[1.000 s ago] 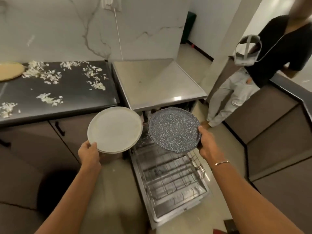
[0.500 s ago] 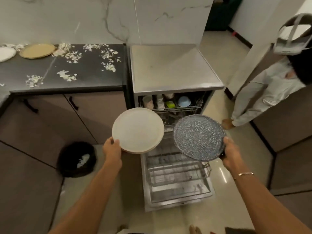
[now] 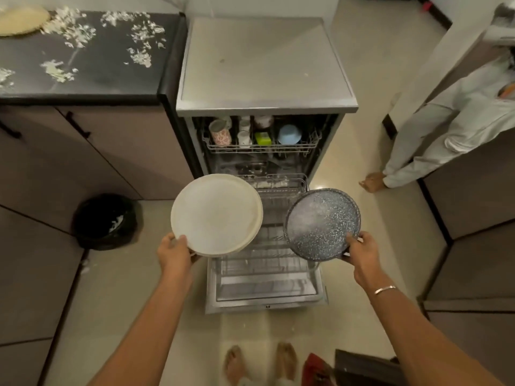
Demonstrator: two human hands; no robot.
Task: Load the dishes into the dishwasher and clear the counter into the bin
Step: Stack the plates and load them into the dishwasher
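Observation:
My left hand [image 3: 174, 250] grips the near edge of a cream plate [image 3: 216, 214], which looks like two stacked plates. My right hand [image 3: 361, 250] holds a grey speckled plate [image 3: 322, 224] by its near right edge. Both plates hover over the pulled-out lower rack [image 3: 267, 263] of the open dishwasher [image 3: 264, 65]. The upper rack [image 3: 262, 147] holds cups and a blue bowl. White scraps [image 3: 139, 55] litter the dark counter [image 3: 106, 76] at the upper left, beside a tan plate [image 3: 23, 19].
A black bin [image 3: 104, 221] with white scraps inside stands on the floor left of the dishwasher. Another person's legs [image 3: 434, 140] stand at the right. Brown cabinets line both sides. My feet [image 3: 260, 362] are on the tiled floor near the dishwasher door.
My view has tilted down and drawn back, so the dishwasher's inside, the bin and my feet now show. Both plates sit lower, over the lower rack, the same hands still holding them.

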